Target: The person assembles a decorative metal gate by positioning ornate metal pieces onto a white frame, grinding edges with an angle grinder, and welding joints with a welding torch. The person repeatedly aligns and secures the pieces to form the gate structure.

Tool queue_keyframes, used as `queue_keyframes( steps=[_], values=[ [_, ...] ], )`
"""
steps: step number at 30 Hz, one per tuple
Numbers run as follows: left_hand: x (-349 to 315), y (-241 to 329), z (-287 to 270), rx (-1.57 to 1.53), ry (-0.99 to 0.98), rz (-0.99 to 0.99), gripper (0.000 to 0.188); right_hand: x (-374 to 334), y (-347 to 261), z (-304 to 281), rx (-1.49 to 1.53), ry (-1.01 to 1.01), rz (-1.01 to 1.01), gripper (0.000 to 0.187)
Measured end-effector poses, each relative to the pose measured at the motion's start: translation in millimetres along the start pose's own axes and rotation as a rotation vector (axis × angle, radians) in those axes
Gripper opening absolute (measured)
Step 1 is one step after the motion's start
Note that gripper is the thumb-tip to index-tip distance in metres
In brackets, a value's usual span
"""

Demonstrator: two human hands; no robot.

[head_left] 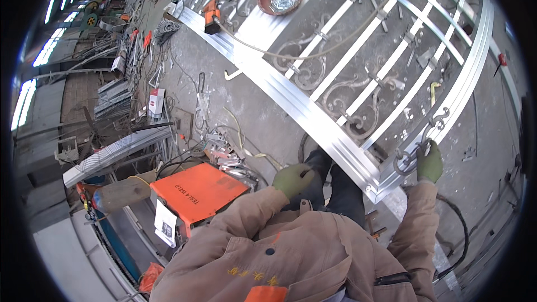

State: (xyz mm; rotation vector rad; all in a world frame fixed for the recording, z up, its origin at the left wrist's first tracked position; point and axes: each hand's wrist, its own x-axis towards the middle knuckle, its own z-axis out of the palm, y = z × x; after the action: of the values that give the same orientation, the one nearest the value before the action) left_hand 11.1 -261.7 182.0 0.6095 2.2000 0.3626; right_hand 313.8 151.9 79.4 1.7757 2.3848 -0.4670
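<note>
My right hand (429, 163), in a green glove, grips a curly metal scroll ornament (423, 141) at the near right corner of a silver metal frame (313, 113). The scroll lies over the frame's right rail, one curl reaching toward the corner. My left hand (293, 180), gloved in green too, is held by my thigh with its fingers curled in, and nothing shows in it. Inside the frame run several pale bars, with scroll ornaments (358, 103) set between them.
A reddish bowl of small metal fasteners (284, 1) rests on the frame's far part, near an orange tool (211, 12). A hose (335, 45) crosses the bars. On my left stand an orange welding machine (196, 190), a gas cylinder (123, 194) and metal scraps (226, 154).
</note>
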Motion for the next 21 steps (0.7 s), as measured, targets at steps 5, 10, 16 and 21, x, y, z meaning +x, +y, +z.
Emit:
queue_keyframes(
  steps=[5,10,16,21],
  values=[
    [-21.2,-34.7,15.4,-0.272,-0.098,-0.011,0.044,-42.3,-4.7,-43.5,0.181,-0.068,0.029,0.071],
    [12.6,-54.2,12.4,-0.226,-0.055,0.112,0.034,-135.8,-25.2,-73.7,0.058,-0.081,0.044,0.061],
    [53.4,-68.4,-31.0,-0.065,-0.227,0.167,0.037,-318.7,4.5,-14.3,0.244,-0.256,0.332,0.057],
    [74.3,-48.3,-52.0,0.141,-0.308,0.356,0.042,-475.7,17.4,53.7,0.369,-0.366,0.810,0.066]
  ],
)
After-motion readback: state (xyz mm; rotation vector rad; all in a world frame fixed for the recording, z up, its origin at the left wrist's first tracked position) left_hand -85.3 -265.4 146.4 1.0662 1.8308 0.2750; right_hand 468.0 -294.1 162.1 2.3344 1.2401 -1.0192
